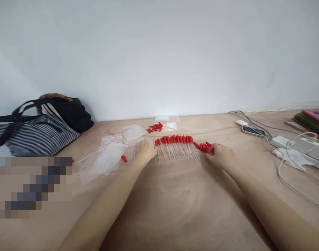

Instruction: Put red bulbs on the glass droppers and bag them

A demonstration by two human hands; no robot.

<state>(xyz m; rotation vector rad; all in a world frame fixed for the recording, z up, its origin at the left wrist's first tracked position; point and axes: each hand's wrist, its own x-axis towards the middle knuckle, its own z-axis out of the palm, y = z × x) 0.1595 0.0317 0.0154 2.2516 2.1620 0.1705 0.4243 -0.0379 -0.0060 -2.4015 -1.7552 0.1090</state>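
A row of glass droppers with red rubber bulbs lies side by side on the wooden table, bulbs toward the wall. At the left end of this row, my left hand is closed with its fingers curled down; what they hold is hidden. Bare glass tubes lie just left of it, and one loose red bulb is farther left. My right hand pinches at a small pile of red rubber bulbs, its fingertips closed on a bulb. Part of that pile is behind the hand.
Clear zip bags are spread at the left. More red bulbs and thin glass tubes lie near the wall. A striped bag stands far left. At right are a black device, a power strip, cables and coloured sheets.
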